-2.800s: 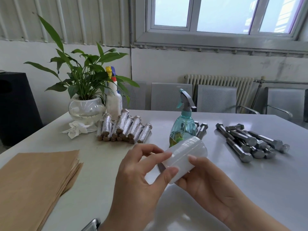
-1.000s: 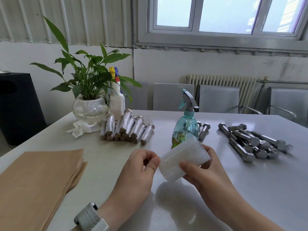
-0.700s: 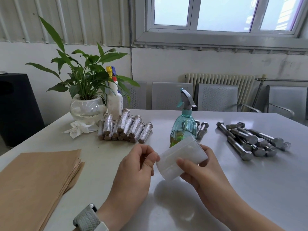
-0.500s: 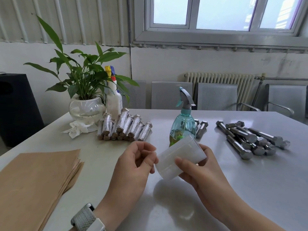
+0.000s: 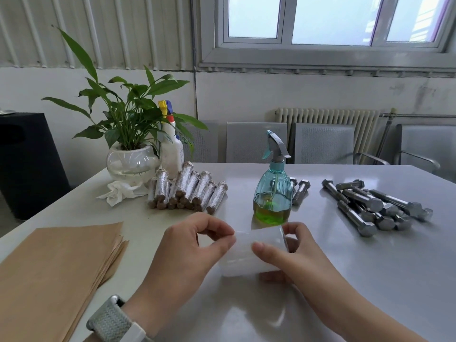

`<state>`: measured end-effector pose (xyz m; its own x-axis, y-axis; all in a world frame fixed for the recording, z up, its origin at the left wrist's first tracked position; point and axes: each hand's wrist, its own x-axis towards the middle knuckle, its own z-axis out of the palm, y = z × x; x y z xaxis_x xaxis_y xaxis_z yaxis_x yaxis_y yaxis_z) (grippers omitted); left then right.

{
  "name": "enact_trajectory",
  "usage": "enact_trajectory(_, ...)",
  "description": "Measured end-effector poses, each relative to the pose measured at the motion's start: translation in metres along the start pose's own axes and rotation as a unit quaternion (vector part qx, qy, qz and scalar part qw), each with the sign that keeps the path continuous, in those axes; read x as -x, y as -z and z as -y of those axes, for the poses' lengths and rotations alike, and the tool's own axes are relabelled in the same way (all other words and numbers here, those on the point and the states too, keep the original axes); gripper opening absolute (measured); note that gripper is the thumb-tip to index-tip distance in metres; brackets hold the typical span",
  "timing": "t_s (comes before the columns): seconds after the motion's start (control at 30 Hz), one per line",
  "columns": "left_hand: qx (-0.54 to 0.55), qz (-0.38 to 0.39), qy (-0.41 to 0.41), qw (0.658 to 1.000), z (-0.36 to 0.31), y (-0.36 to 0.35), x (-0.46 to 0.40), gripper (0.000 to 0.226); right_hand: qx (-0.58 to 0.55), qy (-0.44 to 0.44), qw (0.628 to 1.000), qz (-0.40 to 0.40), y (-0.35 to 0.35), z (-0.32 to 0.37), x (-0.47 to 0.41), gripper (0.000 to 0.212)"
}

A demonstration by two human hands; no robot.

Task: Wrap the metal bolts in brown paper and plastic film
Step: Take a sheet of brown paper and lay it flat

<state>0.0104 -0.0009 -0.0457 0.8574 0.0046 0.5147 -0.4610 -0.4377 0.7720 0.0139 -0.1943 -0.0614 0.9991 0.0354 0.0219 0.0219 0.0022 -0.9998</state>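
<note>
Bare forearms, no sleeves; a grey woven watch strap (image 5: pixel 110 321) with a white buckle circles the left wrist.

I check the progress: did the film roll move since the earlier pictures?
Yes. The film roll has come down toward the table, now below the spray bottle base instead of overlapping it.

Glossy smooth table (image 5: pixel 370 280), matt brown paper sheets (image 5: pixel 54 267), shiny metal bolts (image 5: pixel 370 206) and translucent plastic film roll (image 5: pixel 249 255) are seen.

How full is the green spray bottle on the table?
Mostly empty: green liquid fills only the bottom part of the spray bottle, and clear teal plastic shows above it.
</note>
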Motion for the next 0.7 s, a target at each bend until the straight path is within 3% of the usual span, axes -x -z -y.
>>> enact_trajectory(0.13,-0.028,0.011,-0.059,0.998,0.0,0.004,-0.002,0.026,0.128,-0.035,0.989,0.069,0.009,0.015,0.001,0.056)
enact_trajectory(0.27,-0.053,0.039,-0.133,0.989,0.0,0.0,-0.001,0.032,0.237,0.007,0.962,0.135,0.016,0.026,0.002,0.038)
enact_trajectory(0.43,-0.047,0.038,-0.172,0.983,-0.001,-0.005,-0.001,0.023,0.204,0.061,0.962,0.17,0.013,0.028,-0.003,0.017)
enact_trajectory(0.57,-0.074,0.037,-0.189,0.978,-0.002,-0.005,0.001,0.025,0.201,0.079,0.957,0.194,0.008,0.028,-0.002,0.015)
enact_trajectory(0.7,-0.125,0.034,-0.197,0.972,-0.005,-0.007,-0.001,0.027,0.296,0.124,0.929,0.182,0.013,0.032,-0.001,0.024)
